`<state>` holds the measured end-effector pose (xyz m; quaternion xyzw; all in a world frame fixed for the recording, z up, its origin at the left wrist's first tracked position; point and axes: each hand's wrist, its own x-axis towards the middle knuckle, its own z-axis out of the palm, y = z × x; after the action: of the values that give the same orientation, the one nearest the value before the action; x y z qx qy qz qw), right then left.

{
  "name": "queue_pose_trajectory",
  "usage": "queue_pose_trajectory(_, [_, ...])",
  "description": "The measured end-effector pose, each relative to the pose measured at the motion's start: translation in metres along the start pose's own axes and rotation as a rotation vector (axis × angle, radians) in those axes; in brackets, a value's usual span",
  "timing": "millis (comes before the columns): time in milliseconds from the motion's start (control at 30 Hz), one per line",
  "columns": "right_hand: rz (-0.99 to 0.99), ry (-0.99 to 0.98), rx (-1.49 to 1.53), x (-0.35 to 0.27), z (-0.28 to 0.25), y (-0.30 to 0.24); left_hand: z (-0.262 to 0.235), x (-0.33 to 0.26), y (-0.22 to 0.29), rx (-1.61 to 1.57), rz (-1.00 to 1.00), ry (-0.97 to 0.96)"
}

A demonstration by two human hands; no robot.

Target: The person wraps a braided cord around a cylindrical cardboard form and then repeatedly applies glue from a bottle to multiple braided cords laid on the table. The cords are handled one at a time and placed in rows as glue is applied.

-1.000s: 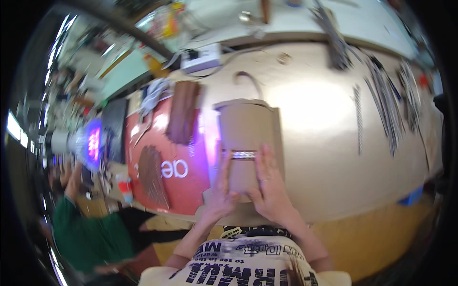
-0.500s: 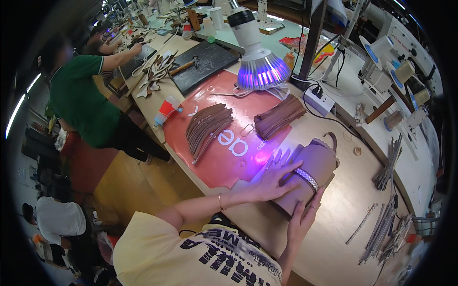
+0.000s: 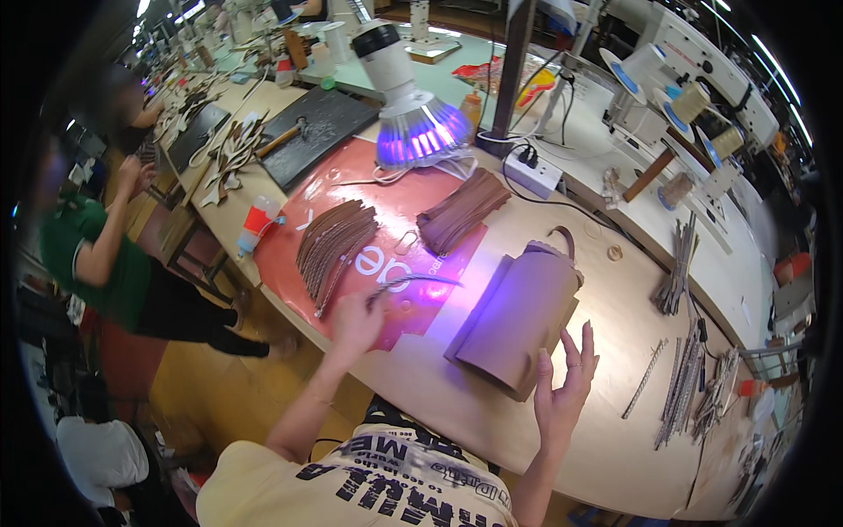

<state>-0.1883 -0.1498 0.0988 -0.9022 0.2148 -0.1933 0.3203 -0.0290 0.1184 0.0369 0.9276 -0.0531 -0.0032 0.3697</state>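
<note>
A folded brown leather piece point(image 3: 520, 316) lies on the wooden worktable point(image 3: 606, 439) in front of me. My right hand point(image 3: 565, 379) hovers open just right of its near end, fingers spread, holding nothing. My left hand point(image 3: 358, 318) rests on the red mat point(image 3: 386, 206) and pinches one end of a thin dark strip point(image 3: 413, 283) that arcs up to the right. A fanned stack of brown leather strips point(image 3: 332, 241) lies just beyond my left hand. A second darker stack point(image 3: 462, 209) lies under the purple lamp point(image 3: 413, 123).
Metal rods and strips point(image 3: 694, 378) lie in piles at the table's right. A white power strip point(image 3: 536, 171) and black pole point(image 3: 509, 70) stand behind the mat. A red-capped glue bottle point(image 3: 256, 223) sits at the mat's left edge. A person in green point(image 3: 97, 255) works at the left.
Both hands have left the folded leather piece. My left hand moved left onto the red mat and took the thin strip; my right hand lifted off, open. The view swung.
</note>
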Motion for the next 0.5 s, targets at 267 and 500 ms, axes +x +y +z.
queue_pose_trajectory(267, [0.188,0.099,-0.143,-0.011,-0.017,0.061,-0.033,0.000,-0.059,0.326,0.152,0.180])
queue_pose_trajectory(500, [0.468,0.461,-0.368,-0.050,-0.083,0.145,-0.039,0.009,-0.030,0.748,0.022,0.112])
